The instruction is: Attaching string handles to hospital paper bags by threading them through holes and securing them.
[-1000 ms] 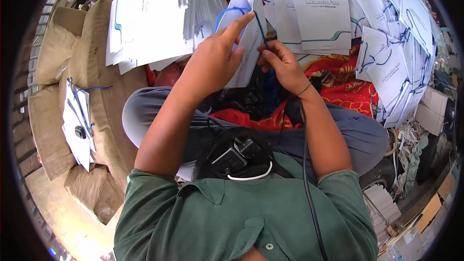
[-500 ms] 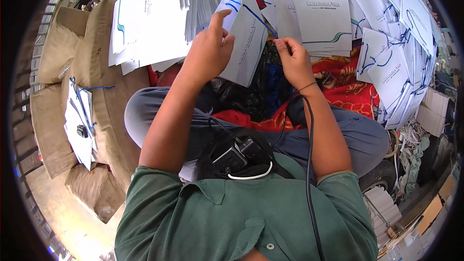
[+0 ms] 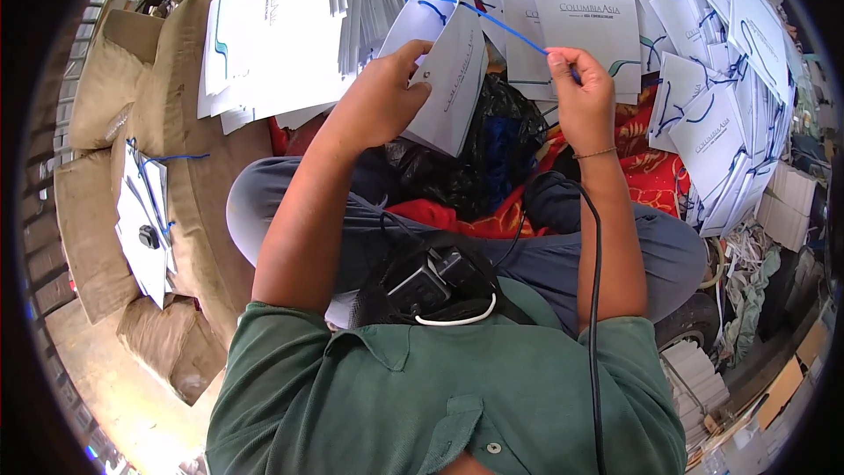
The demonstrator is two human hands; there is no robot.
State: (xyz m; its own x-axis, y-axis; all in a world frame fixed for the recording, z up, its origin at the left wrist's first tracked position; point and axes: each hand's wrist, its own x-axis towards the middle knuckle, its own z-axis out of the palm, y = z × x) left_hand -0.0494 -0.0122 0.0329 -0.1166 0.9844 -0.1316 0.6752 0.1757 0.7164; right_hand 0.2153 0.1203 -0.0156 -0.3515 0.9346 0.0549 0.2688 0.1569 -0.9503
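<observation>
Step in hand (judged): threading a cord handle on a white paper bag (image 3: 457, 88). The bag stands open-mouthed and tilted in front of the crossed legs. Hands well apart. Left hand (image 3: 381, 102) at the bag's left side, thumb and forefinger by its edge; the exact grip is partly hidden. Right hand (image 3: 584, 95) has thumb and forefinger closed on blue cord (image 3: 510, 28), which runs nearly straight from the bag's top. Next move (judged): calls for a steady bag and a careful pull, so that the paper does not tear at the hole.

Surface: red patterned cloth (image 3: 649, 178), with a crumpled black plastic bag (image 3: 520, 114) near the legs. Stack of white bags (image 3: 277, 53) at left; heap of corded bags (image 3: 712, 127) at right.

Room: brown sofa (image 3: 86, 251) at left, carrying a few corded bags and a small dark object (image 3: 148, 236). Paper scraps (image 3: 743, 290) lie at far right.
</observation>
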